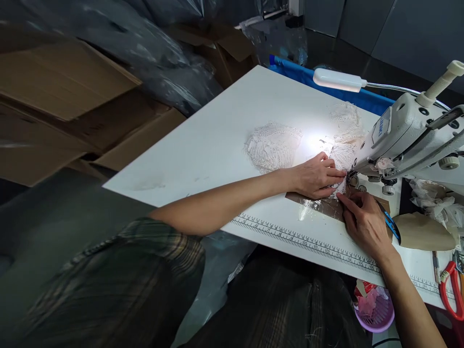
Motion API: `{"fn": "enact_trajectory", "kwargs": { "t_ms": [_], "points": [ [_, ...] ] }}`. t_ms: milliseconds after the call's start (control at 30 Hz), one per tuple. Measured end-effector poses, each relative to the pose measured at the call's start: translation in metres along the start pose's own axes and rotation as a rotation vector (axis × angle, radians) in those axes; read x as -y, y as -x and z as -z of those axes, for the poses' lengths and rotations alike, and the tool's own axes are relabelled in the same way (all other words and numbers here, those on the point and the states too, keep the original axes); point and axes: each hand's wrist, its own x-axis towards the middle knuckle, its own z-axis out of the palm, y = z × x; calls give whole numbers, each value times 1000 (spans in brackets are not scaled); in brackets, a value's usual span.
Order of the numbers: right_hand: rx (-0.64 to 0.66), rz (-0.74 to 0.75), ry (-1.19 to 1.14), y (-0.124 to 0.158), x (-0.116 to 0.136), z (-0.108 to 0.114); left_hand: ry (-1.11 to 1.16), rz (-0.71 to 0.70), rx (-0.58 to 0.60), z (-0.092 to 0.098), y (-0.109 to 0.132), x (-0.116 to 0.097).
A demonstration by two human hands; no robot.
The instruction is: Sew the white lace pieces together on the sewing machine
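A white lace piece (342,153) lies under the needle area of a white sewing machine (389,137), lit brightly by its lamp. My left hand (317,176) rests on this lace with its fingers stretched out, their tips close to the presser foot (350,176). On the near side, my right hand (367,220) has its fingertips at the lace's lower edge, seemingly pinching it; the exact grip is partly hidden. Blue-handled thread snips (389,223) lie beside my right hand. Another bunched lace piece (273,146) sits left of the machine, and more lace (346,118) lies behind it.
A printed ruler (304,244) runs along the front of the white table (203,140). At the right are red-handled scissors (451,290) and a tan sheet (424,232). The lamp (339,79) hangs above. A purple basket (377,316) stands below; cardboard boxes (65,82) stand left.
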Motion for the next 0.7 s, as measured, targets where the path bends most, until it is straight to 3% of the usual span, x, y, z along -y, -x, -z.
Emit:
{"fn": "enact_trajectory", "kwargs": {
  "t_ms": [700],
  "points": [
    [-51, -18, -23, 4, -1, -7, 11, 29, -13, -5, -1, 0]
  ]
}}
